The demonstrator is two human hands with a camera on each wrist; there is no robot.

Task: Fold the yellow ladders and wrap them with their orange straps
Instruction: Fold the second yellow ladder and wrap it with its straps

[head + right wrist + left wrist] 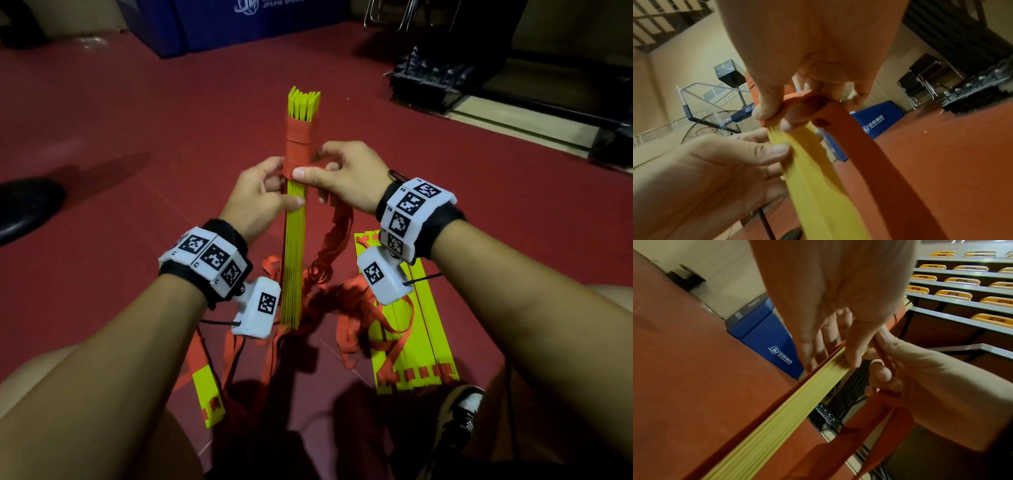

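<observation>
Head view: rung bundle (294, 246) points away; my left hand (261, 195) grips it, my right hand (342, 174) pinches the orange strap (298, 147) beside.

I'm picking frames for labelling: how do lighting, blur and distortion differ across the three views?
Head view: dim, dark corners, sharp on the ladder bundle, shadows over the lower floor. Left wrist view: washed-out left hand, bundle edge smeared, bleachers bowed by the lens. Right wrist view: right hand soft, orange strap blurred.
</observation>
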